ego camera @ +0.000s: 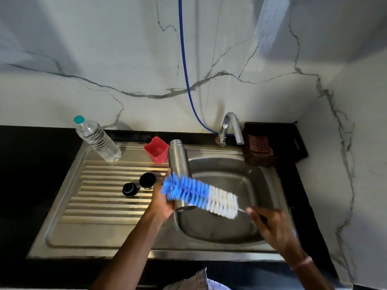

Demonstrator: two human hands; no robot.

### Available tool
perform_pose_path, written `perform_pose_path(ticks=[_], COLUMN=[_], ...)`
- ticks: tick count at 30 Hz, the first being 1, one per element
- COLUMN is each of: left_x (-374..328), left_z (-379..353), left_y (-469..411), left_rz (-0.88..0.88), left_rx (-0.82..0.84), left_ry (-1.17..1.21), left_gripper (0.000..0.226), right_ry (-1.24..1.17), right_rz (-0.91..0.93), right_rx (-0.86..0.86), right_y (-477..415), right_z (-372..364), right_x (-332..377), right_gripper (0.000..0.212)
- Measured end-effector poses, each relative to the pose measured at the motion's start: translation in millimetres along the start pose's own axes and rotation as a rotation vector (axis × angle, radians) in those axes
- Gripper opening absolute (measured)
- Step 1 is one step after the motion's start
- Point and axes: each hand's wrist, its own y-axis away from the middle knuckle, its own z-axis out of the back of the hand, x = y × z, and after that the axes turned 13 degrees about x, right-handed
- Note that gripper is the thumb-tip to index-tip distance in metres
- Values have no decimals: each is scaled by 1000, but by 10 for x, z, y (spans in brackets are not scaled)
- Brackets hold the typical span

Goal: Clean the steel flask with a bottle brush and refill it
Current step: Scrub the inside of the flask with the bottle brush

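My left hand (162,203) grips the lower part of the steel flask (179,162), which stands upright with its mouth open at the left rim of the sink basin (226,231). My right hand (272,226) holds the handle of the bottle brush (199,194). Its blue and white bristle head lies across the flask's outside, blue tip toward my left hand. Two black caps (147,180) (129,189) rest on the ribbed drainboard (100,197), left of the flask.
A clear plastic water bottle with a teal cap (97,141) and a red cup (156,150) stand at the back of the drainboard. The tap (230,128) rises behind the basin. A dark basket (272,143) with a cloth sits at the back right. A blue hose (185,65) hangs down the marble wall.
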Motion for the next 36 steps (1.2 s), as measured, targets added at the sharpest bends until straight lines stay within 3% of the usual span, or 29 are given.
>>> perform_pose_path(ticks=[4,8,13,18,23,27,29,34,36], left_x=[-58,17,81,14,-70,-52,6,83,73], left_z=[-31,-168,-163,-180,-46,-60,-103,-174,-194], left_y=[17,53,46,81,60,24,15,17,37], left_rz=[60,79,121,51,42,19,40,38,41], left_rx=[13,48,120,1,-89,-62,-39,74,65], left_ry=[83,81,25,89,83,55,46,46,53], left_gripper=[41,41,81,44,46,42,49,95,92], right_ry=[57,108,150,89,43,94,92,127,106], right_rz=[-49,-71,-129,-59,-50,-53,-93,-204,-173], right_rx=[-78,-152,-166,-119,-56,-107,-140,-179,-154], right_y=[49,-535,-1034,-544,193,-23,-361,-1071,-1063], right_z=[61,194,287,112,37,140,168,177,197], right_x=[-44,28,98,39,50,64,68,80,102], right_gripper=[49,47,49,52,44,41,40,54,53])
